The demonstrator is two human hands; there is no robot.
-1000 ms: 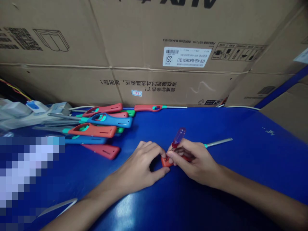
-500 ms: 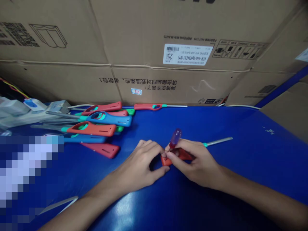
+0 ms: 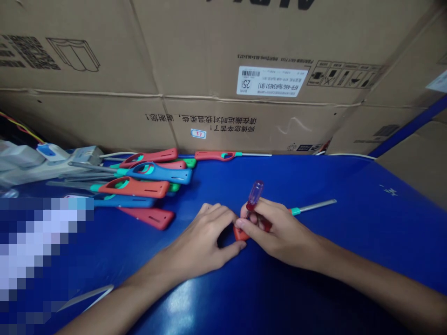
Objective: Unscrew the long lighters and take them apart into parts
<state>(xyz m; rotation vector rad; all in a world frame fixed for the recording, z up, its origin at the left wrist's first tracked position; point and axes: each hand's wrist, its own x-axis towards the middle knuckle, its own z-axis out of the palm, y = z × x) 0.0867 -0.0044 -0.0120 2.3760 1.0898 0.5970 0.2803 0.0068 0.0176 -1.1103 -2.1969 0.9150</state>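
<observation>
An orange long-nosed lighter (image 3: 240,234) lies on the blue table, its metal tube pointing right. My left hand (image 3: 211,235) is closed on the handle end of this lighter, thumb on the near side and fingers on the far side. My right hand (image 3: 279,230) pinches a small screwdriver (image 3: 255,194) with a clear purple-red handle. The screwdriver leans slightly right, its shaft pointing down at the lighter's handle end; the tip is hidden by my fingers. My right hand also covers the middle of the lighter.
Several red, blue, orange and green lighters (image 3: 136,187) lie piled to the left. One red lighter (image 3: 213,155) rests by the cardboard box (image 3: 209,70) standing along the back. A white power strip (image 3: 84,156) with plugs and cables sits at the far left of the blue table (image 3: 349,242).
My right hand has shifted slightly left and the screwdriver has risen a little, its handle now more upright. My left hand and the lighter stay nearly in place.
</observation>
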